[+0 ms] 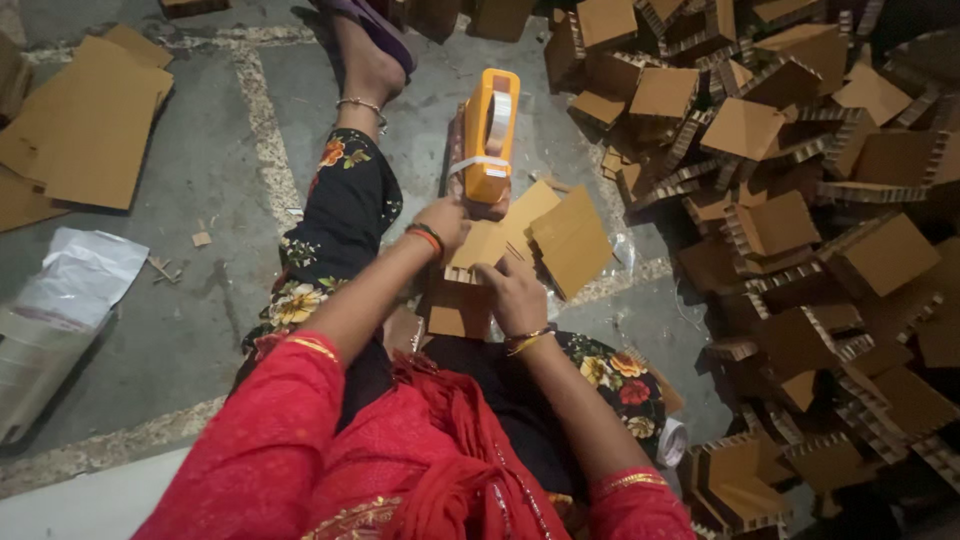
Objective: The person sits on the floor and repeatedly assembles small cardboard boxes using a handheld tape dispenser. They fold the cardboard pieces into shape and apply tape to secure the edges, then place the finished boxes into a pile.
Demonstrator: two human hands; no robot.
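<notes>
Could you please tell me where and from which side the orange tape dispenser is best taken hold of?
Probably by its near handle end, from the person's side: the orange tape dispenser points away along the floor, and the left hand already meets it there.

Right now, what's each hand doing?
Left hand: closed on the orange tape dispenser.
Right hand: fingers pressing the small cardboard piece.

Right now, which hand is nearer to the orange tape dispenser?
Left. The left hand grips the orange tape dispenser at its near end. The right hand is lower, apart from it, pressing on the cardboard piece.
</notes>
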